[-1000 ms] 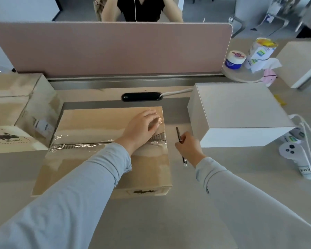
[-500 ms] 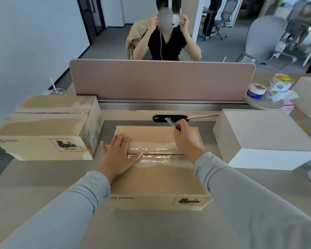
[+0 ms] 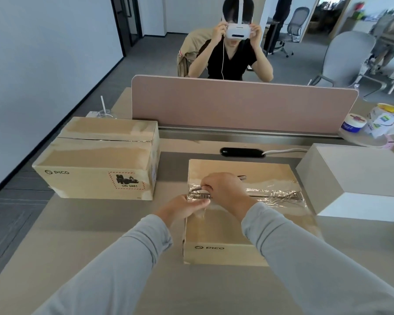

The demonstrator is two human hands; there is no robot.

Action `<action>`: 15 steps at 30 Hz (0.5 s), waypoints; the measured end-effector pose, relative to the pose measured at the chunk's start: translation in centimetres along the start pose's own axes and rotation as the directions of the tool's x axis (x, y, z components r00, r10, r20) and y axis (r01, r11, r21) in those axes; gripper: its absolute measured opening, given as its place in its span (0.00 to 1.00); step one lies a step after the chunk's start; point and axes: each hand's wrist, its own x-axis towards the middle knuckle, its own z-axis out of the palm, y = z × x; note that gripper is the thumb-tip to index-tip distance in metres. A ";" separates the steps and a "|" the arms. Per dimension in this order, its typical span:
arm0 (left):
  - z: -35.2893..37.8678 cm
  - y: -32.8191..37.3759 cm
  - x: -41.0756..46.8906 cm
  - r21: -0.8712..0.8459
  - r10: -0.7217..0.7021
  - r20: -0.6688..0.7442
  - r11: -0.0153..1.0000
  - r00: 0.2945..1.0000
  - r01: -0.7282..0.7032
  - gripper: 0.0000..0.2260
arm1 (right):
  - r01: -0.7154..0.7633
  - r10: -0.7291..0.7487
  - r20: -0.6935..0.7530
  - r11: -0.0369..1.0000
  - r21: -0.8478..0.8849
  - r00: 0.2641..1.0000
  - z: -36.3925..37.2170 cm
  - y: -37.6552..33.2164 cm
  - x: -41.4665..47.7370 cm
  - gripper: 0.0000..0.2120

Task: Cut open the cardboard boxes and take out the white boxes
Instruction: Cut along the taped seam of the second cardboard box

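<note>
Over crinkled glossy tape (image 3: 271,192), right hand (image 3: 225,192) grips slim metal cutter (image 3: 241,177).

Tan cardboard box (image 3: 234,230), pink divider (image 3: 237,103)
</note>
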 end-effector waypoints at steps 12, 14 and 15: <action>0.2 -0.6 0.9 -0.003 0.047 0.013 0.999 0.999 -0.046 0.19 | 0.110 -0.108 0.025 0.949 -0.296 0.994 0.0 -2.1 0.0 0.06; 0.4 -0.8 1.0 -0.001 0.027 -0.002 1.000 1.000 -0.027 0.26 | 0.093 -0.093 0.016 0.948 -0.304 0.996 0.4 -2.1 -0.1 0.15; 0.4 -0.9 1.1 0.004 0.017 -0.012 1.000 1.000 -0.017 0.27 | 0.075 -0.077 0.006 0.952 -0.297 0.997 0.7 -1.8 0.0 0.17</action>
